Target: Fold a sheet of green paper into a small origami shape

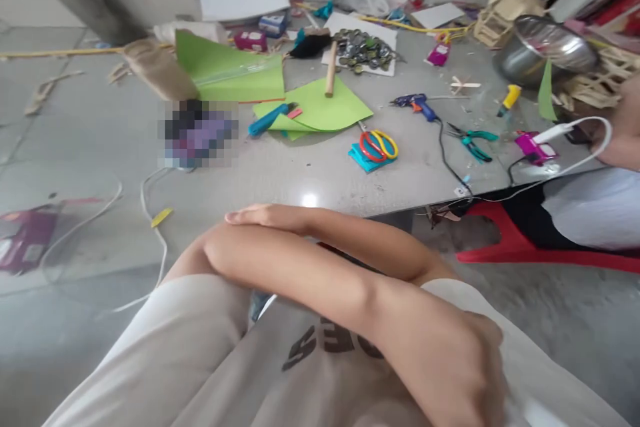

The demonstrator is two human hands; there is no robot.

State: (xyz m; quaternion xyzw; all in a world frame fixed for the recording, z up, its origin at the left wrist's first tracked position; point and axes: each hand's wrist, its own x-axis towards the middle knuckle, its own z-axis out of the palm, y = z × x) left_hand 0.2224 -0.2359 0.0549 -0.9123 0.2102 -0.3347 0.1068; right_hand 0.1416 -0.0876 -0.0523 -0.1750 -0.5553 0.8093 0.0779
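Note:
My arms are crossed over my lap, in front of the table edge. My right hand [267,215] lies flat across my left arm near the elbow, fingers stretched out, holding nothing. Towards the lower right, my left hand [450,363] is bent near my right sleeve; its fingers are blurred and mostly turned away. Beyond my arms lie red-and-yellow-handled scissors [379,145] on a small blue packet [369,161]. Green sheets [333,107] carry a wooden stick [331,70], with a blue cutter knife [270,119] at their left edge.
A glue gun [416,104], pliers [474,140] and a yellow-handled tool [509,100] lie to the right. Metal caps [365,50] are heaped on white card. Behind stands a steel bowl [540,53]. Cables trail at both sides. Another person's arm [623,127] is at the right, by a red chair [520,240].

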